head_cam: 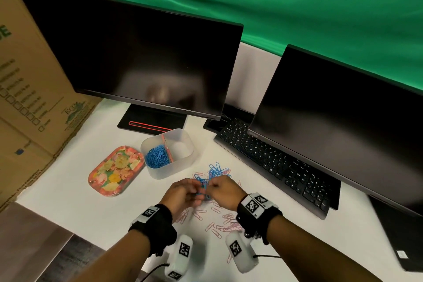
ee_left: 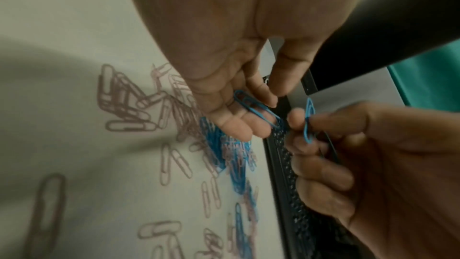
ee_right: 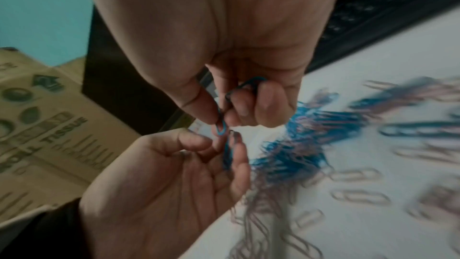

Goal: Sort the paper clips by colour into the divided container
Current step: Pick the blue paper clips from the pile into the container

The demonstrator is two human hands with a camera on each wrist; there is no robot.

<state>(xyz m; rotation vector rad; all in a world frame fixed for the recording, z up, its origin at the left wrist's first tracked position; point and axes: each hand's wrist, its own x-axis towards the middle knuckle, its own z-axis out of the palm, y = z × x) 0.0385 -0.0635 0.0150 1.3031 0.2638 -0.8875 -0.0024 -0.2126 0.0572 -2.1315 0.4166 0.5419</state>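
Both hands are held together just above the white counter (head_cam: 68, 208), over the near edge of a mixed scatter of blue and pale pink wire paper clips (head_cam: 216, 173). In the left hand (head_cam: 183, 194), whose fingers are only loosely bent, a blue paper clip (ee_left: 256, 111) is seen lying across the fingertips, its long axis running along them toward the other hand. A second blue paper clip (ee_left: 308, 120) is pinched upright between the thumb and forefinger of the right hand (head_cam: 220, 191), with the remaining fingers curled in; a further clip may be tucked under those fingers, though the wrist view is too blurred to be sure.

The translucent white plastic container with a divider (head_cam: 187, 158) stands ahead of the hands and to their left, well apart from them, and is nearer to the left hand. Its left compartment is already filled with a heap of blue clips (head_cam: 156, 157); the right compartment appears bare, and something thin and pink is seen standing along the divider itself. The collected blue clips would therefore have to be carried forward and leftward to the far-left compartment, most naturally by the left hand. Pink clips (head_cam: 219, 226) are left strewn on the counter between the wrists.
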